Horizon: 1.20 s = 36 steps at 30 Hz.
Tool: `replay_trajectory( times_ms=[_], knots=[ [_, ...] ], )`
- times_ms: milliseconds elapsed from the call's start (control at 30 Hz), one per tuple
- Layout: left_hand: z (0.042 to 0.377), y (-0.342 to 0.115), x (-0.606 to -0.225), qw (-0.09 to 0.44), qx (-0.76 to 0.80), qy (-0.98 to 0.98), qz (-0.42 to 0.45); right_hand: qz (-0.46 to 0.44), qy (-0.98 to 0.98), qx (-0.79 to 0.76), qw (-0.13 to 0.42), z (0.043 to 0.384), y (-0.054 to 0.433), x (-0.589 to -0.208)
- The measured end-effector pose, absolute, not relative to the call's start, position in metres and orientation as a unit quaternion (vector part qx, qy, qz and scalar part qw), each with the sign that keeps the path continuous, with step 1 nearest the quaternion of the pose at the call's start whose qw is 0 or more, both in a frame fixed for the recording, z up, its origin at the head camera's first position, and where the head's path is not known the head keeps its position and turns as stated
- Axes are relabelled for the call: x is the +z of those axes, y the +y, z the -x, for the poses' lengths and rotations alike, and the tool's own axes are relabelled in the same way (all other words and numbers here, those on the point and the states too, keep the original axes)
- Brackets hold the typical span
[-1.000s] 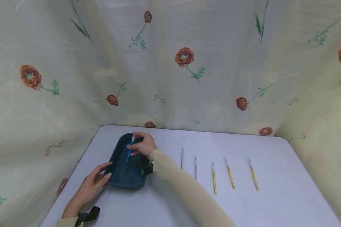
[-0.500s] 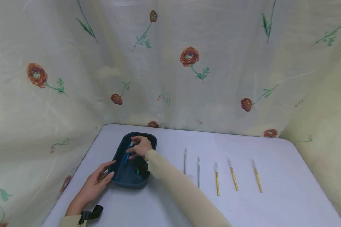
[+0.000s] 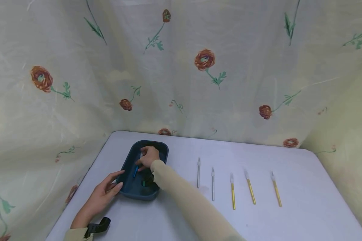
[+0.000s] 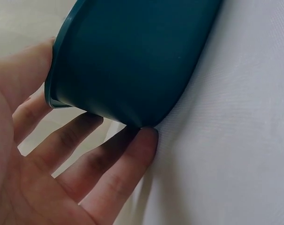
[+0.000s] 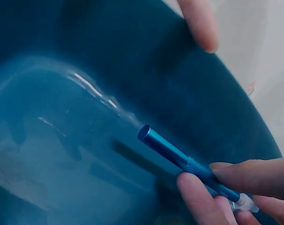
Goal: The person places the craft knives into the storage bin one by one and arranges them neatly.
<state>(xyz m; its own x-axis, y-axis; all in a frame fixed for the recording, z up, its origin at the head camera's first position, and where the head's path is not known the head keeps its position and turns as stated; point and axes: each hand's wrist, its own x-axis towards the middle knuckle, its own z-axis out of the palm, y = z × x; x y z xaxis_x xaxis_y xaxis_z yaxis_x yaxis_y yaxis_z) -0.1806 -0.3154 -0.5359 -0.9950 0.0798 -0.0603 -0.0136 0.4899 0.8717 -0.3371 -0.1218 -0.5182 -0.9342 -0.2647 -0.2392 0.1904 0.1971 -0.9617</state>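
Observation:
My right hand (image 3: 150,156) reaches inside a dark blue-green tray (image 3: 138,191) at the back left of the table. Between thumb and fingers it pinches a craft knife (image 5: 168,151) with a shiny blue handle, knurled band and clear cap. The handle's blunt end points toward the near end of the tray, close over the floor, where its shadow shows. My left hand (image 3: 102,193) holds the tray's near left corner. In the left wrist view its fingers (image 4: 116,180) press the outer wall, while one digit goes over the rim.
Right of the tray two silver craft knives (image 3: 198,174) (image 3: 213,185) and three gold craft knives (image 3: 233,195) (image 3: 251,192) (image 3: 277,192) lie spaced in a row, their capped tips pointing away. A flower-printed curtain (image 3: 181,77) hangs behind the white table (image 3: 259,224) and along its sides.
My right hand has lowered the blue craft knife deeper into the tray. The left hand keeps its hold on the corner. The head view has shifted slightly.

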Motion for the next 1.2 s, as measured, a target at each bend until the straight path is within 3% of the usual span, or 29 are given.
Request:
replay_trajectory(
  times_ms=[733,1000,1200],
  knots=[
    [0.179,-0.315,-0.536,0.043,0.510,0.859,-0.020,0.053,0.832,-0.530,0.154,0.335,-0.131,-0.521],
    [0.179,-0.314,-0.539,0.048,0.503,0.863,-0.006,0.095,0.884,-0.443,0.116,0.352,-0.139,-0.548],
    [0.180,-0.313,-0.537,0.041,0.507,0.861,-0.010,0.102,0.884,-0.435,0.138,0.362,-0.137,-0.550]
  ],
)
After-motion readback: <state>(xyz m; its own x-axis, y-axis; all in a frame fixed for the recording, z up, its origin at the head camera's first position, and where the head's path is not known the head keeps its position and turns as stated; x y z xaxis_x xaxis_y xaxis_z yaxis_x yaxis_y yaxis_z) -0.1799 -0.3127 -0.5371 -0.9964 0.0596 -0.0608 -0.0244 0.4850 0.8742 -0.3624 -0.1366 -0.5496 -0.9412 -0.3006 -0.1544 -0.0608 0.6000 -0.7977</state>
